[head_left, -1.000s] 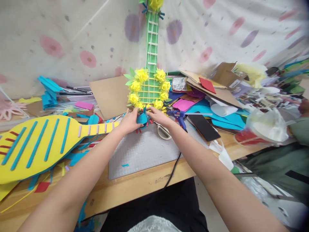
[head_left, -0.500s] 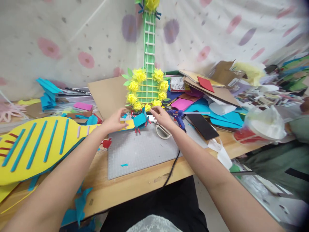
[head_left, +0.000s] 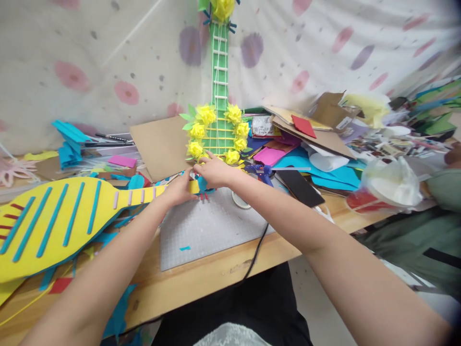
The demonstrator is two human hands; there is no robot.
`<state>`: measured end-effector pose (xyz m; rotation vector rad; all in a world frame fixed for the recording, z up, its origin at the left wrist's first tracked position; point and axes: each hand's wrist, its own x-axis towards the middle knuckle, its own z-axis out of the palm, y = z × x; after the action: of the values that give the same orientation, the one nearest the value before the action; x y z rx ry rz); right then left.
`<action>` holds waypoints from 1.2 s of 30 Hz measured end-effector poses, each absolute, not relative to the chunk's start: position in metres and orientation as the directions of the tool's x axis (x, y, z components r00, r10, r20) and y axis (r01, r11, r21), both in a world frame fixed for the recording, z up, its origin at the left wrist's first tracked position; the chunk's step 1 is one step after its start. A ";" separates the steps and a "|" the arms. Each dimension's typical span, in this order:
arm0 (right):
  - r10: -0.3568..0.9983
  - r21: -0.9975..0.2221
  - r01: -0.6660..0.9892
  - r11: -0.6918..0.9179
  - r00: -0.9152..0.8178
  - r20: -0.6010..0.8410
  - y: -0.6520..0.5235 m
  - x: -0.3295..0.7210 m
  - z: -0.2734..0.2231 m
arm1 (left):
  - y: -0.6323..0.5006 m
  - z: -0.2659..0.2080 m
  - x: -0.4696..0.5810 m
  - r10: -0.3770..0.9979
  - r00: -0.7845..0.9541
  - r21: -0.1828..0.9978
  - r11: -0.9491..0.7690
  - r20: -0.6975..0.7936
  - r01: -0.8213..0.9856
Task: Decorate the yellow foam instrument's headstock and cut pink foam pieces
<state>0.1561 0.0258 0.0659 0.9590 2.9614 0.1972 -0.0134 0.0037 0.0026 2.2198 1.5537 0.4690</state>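
Note:
A yellow cardboard guitar with blue and dark red strips lies along the left, its neck pointing right. Around the far end of that neck, my left hand is closed. My right hand is closed on the blue headstock, its fingertips bent over the top. Small red pegs stick out below the headstock, and the rest of it is hidden by my hand. Under both hands is a grey cutting mat. Behind them stands a green guitar with yellow paper flowers.
A blue glue gun and a scissors handle lie right of my hands. Beyond are a black flat slab, piled coloured sheets and a red-and-white tub. Another person's sleeve shows at the far right.
My right hand has moved left and closed on the headstock. My left hand has gone from loosely spread to wrapped around the neck. The yellow guitar's neck end has shifted slightly left.

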 end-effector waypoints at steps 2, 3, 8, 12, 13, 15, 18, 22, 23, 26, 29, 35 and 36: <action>0.599 0.147 0.590 0.794 -0.801 -0.019 0.030 0.153 0.063 | 0.003 0.000 -0.012 0.951 0.302 0.499 -0.294 0.068 0.815; 0.602 0.149 0.592 0.792 -0.798 -0.029 0.031 0.153 0.063 | 0.003 0.000 -0.012 0.953 0.292 0.496 -0.293 0.082 0.817; 0.594 0.146 0.580 0.801 -0.800 -0.084 0.032 0.155 0.067 | 0.003 0.001 -0.010 0.960 0.265 0.455 -0.276 0.088 0.847; 0.594 0.143 0.580 0.802 -0.800 -0.083 0.030 0.156 0.068 | 0.003 0.003 -0.009 0.965 0.258 0.443 -0.251 0.046 0.861; 0.596 0.140 0.583 0.800 -0.799 -0.077 0.030 0.157 0.067 | 0.003 0.004 -0.009 0.964 0.261 0.440 -0.256 0.049 0.861; 0.600 0.136 0.588 0.798 -0.797 -0.074 0.030 0.157 0.066 | 0.003 0.003 -0.009 0.962 0.265 0.437 -0.264 0.059 0.860; 0.597 0.135 0.584 0.800 -0.798 -0.086 0.032 0.157 0.065 | 0.003 0.003 -0.009 0.965 0.258 0.429 -0.257 0.056 0.866; 0.590 0.150 0.575 0.805 -0.801 -0.100 0.032 0.156 0.067 | 0.003 0.004 -0.009 0.964 0.261 0.404 -0.256 0.045 0.878; 0.590 0.151 0.574 0.805 -0.801 -0.100 0.032 0.155 0.067 | 0.003 0.005 -0.009 0.963 0.264 0.399 -0.260 0.046 0.879; 0.590 0.151 0.573 0.805 -0.801 -0.103 0.033 0.155 0.068 | 0.002 0.006 -0.008 0.963 0.263 0.390 -0.261 0.049 0.883; 0.595 0.155 0.578 0.801 -0.797 -0.105 0.034 0.154 0.066 | 0.002 0.006 -0.007 0.965 0.257 0.386 -0.255 0.047 0.887; 0.592 0.100 0.586 0.804 -0.804 -0.055 0.036 0.154 0.061 | 0.004 0.003 -0.009 0.958 0.280 0.385 -0.282 0.061 0.879; 0.592 0.084 0.587 0.805 -0.805 -0.043 0.036 0.155 0.060 | 0.004 0.003 -0.009 0.958 0.281 0.386 -0.283 0.062 0.878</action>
<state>0.1548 0.0358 0.0602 0.9548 2.9206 0.1027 -0.0091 0.0044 0.0027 2.2777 1.6828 0.4108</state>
